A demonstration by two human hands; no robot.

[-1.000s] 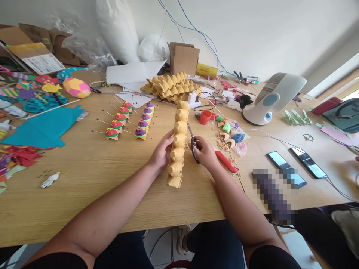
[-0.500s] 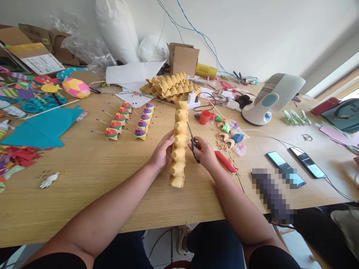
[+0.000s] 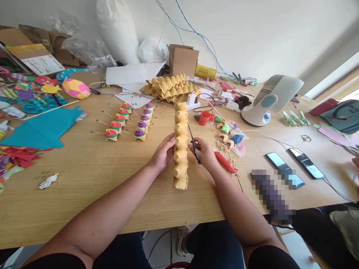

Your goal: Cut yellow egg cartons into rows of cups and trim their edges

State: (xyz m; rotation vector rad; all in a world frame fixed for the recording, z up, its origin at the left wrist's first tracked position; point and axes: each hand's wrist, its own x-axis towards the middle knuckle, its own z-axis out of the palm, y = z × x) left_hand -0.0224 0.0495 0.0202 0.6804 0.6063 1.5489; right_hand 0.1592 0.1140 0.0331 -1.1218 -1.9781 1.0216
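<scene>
Fingers [image 3: 169,144] of left hand [image 3: 162,156] curled round the left flank of a long strip of moulded yellow cardboard egg cups [image 3: 181,164], closed firmly on it near mid-length. Right hand [image 3: 206,154] closed through the loops of small dark-handled metal scissors [image 3: 193,144]. Blades part open, tips pointing away along the strip's right edge, touching or just beside it; cannot tell whether card sits between them. Strip runs lengthwise over the pale wooden bench [image 3: 92,179], near end toward the person, far end close to a heap of uncut yellow egg trays [image 3: 168,87]. Red-handled tool [image 3: 226,162] lies just right of the right hand, amid card trimmings [image 3: 223,141]. Two rows of painted egg-cup figures stuck with pins [image 3: 129,121] stand to the left, apart. Risks, as judged: the strip is gripped at one spot only, so its free ends may flex or swing under blade pressure and let the cut stray into a cup wall. Left fingertips sit near the blade line, where a slip could nick them. A swinging far end might catch the pinned figures.
</scene>
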